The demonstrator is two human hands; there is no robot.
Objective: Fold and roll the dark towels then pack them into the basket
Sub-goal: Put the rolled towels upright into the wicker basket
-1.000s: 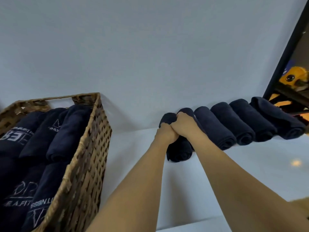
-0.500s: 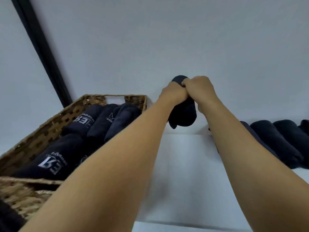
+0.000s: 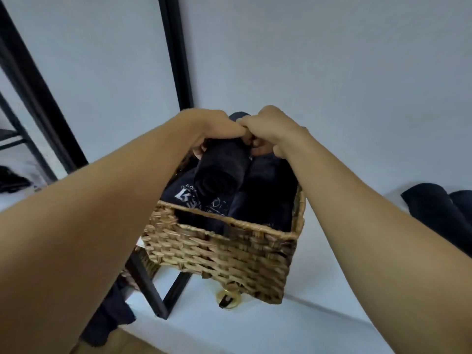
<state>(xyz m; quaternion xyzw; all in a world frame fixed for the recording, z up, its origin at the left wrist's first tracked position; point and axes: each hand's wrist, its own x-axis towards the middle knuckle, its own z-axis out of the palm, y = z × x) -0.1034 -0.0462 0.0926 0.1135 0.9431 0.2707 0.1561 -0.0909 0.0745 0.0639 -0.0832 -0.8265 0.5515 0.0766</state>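
Wicker basket (image 3: 219, 254) on white shelf (image 3: 332, 325), part-filled w/ dark towels. Left hand (image 3: 212, 129) & right hand (image 3: 270, 129), fingers curled, both grip rolled towel (image 3: 222, 169) above it.

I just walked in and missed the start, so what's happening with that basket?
A person grips a rolled dark towel with the left hand and right hand, holding it just above the wicker basket. The basket already holds several packed towels. More rolled towels wait on the white surface to the right.
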